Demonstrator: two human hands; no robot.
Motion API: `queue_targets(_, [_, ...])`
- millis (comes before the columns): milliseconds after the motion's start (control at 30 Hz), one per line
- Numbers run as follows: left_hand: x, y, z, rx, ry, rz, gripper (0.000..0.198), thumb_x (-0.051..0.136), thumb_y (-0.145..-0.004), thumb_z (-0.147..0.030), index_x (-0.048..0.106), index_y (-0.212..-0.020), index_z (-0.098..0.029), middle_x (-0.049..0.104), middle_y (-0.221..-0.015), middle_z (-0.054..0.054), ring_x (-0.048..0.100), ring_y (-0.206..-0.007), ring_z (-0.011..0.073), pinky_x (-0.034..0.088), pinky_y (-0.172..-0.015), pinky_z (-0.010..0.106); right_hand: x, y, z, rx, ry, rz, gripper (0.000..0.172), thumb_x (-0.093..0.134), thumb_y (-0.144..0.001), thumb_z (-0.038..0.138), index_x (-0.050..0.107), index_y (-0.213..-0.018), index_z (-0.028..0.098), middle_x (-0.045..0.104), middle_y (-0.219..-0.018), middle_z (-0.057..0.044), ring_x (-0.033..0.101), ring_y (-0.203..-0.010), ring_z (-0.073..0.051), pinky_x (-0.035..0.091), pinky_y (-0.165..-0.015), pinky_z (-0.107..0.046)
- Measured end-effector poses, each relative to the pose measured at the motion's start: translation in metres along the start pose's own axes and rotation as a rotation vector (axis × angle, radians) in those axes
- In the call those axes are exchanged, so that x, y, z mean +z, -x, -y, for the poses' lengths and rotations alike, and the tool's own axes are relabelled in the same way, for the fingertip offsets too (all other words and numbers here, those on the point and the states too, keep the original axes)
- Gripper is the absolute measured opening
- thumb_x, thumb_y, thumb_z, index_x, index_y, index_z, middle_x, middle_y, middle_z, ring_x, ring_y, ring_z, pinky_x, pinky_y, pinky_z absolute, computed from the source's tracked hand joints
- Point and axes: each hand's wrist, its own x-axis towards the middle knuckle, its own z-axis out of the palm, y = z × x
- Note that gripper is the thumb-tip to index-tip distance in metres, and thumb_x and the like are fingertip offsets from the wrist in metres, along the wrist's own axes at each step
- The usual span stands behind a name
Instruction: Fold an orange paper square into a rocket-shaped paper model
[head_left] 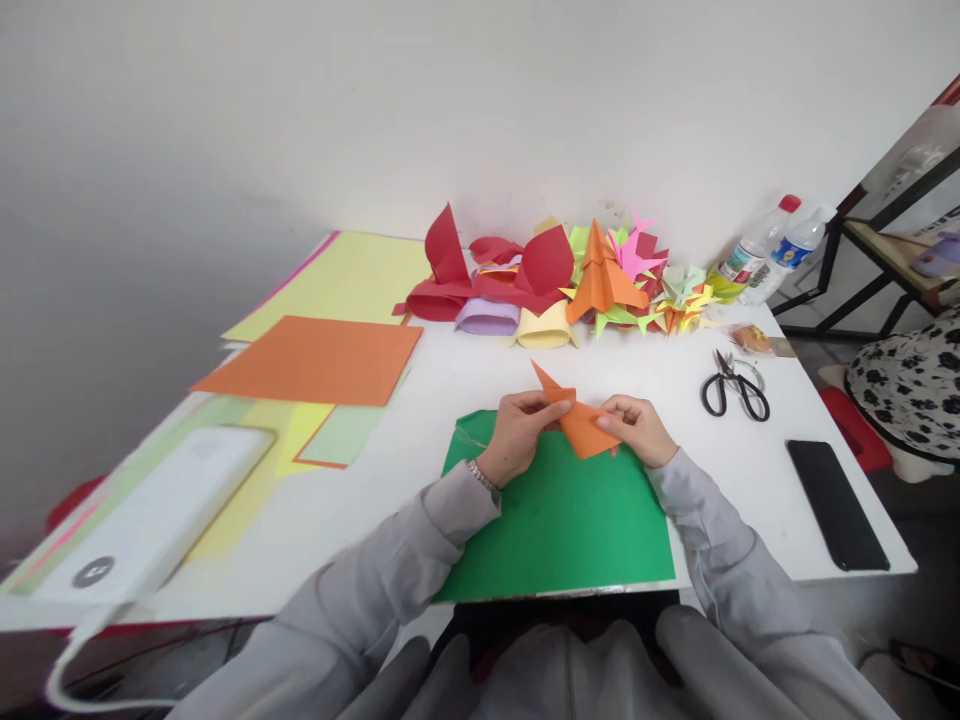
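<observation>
A partly folded orange paper piece [576, 415] is held above a green sheet [559, 520] on the white table [420, 440]. My left hand [516, 432] pinches its left side near a pointed flap. My right hand [637, 428] grips its right edge. Both hands rest just over the far edge of the green sheet. A watch band shows on my left wrist.
A heap of folded coloured paper figures [570, 280] lies at the back. Orange [315, 360] and yellow [345, 280] sheets sit left, a white device [161, 510] near left. Black scissors [733, 385], a black phone [836, 505] and two bottles [772, 250] are right.
</observation>
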Motion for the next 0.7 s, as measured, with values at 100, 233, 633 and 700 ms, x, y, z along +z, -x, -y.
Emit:
queue_targets(100, [0.0007, 0.0005, -0.0004, 0.024, 0.014, 0.005, 0.019, 0.081, -0.056, -0.026, 0.074, -0.068, -0.014, 0.072, -0.068, 0.004, 0.063, -0.062, 0.014, 0.053, -0.062, 0.026, 0.0035, -0.0008, -0.0012, -0.016, 0.008, -0.072, 0.035, 0.077, -0.058, 0.049, 0.063, -0.066, 0.018, 0.06, -0.053, 0.003, 0.052, -0.041, -0.011, 0.047, -0.039, -0.024])
queue_targets(233, [0.0008, 0.0009, 0.0001, 0.039, 0.008, 0.028, 0.02, 0.081, -0.058, -0.028, 0.074, -0.071, -0.014, 0.073, -0.071, 0.004, 0.065, -0.065, 0.0156, 0.054, -0.064, 0.028, 0.0051, -0.002, -0.003, -0.05, 0.008, -0.123, 0.034, 0.075, -0.061, 0.05, 0.065, -0.064, 0.017, 0.06, -0.052, 0.003, 0.052, -0.041, -0.011, 0.048, -0.04, -0.025])
queue_targets(633, [0.0, 0.001, -0.0002, 0.056, -0.047, 0.033, 0.023, 0.08, -0.059, -0.03, 0.074, -0.074, -0.014, 0.073, -0.074, 0.006, 0.066, -0.068, 0.0184, 0.055, -0.068, 0.033, 0.0007, -0.0032, -0.0064, -0.098, 0.052, -0.138, 0.033, 0.071, -0.066, 0.05, 0.07, -0.067, 0.017, 0.063, -0.051, 0.0, 0.055, -0.042, -0.013, 0.048, -0.043, -0.026])
queue_targets(700, [-0.0003, 0.0007, 0.0005, 0.059, -0.06, 0.025, 0.023, 0.08, -0.059, -0.031, 0.074, -0.074, -0.014, 0.073, -0.074, 0.006, 0.066, -0.069, 0.0184, 0.054, -0.068, 0.032, 0.0011, -0.0032, -0.0056, -0.095, 0.068, -0.14, 0.034, 0.071, -0.066, 0.052, 0.069, -0.066, 0.018, 0.062, -0.052, 0.0, 0.054, -0.042, -0.013, 0.047, -0.043, -0.027])
